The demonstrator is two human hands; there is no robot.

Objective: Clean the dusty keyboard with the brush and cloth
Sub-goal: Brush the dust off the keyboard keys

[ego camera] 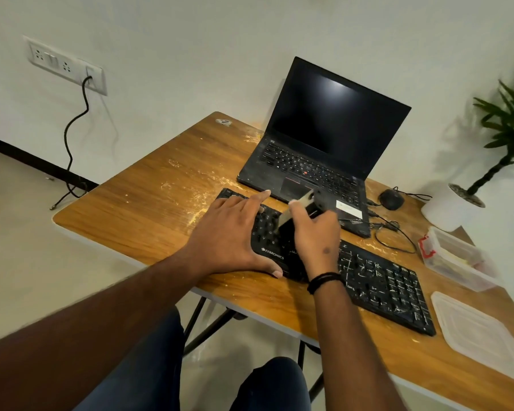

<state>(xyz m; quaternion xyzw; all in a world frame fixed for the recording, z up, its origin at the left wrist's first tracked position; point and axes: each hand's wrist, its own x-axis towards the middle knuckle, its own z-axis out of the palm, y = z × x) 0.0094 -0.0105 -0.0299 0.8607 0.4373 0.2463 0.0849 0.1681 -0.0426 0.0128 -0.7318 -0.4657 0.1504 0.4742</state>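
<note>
A black keyboard (380,280) lies across the wooden table (149,209), its right half streaked with pale dust. My left hand (229,241) lies flat with straight fingers on the keyboard's left end, thumb along the front edge. My right hand (315,235) grips a wide brush (303,209) with a pale wooden body and dark bristles. The brush stands on the keys just right of my left hand. No cloth is in view.
An open black laptop (318,149) stands behind the keyboard, with a black mouse (391,199) and cables to its right. A clear plastic box (454,259) and its lid (481,336) lie at the right edge. A potted plant (454,203) stands at the far right. Dust streaks mark the tabletop.
</note>
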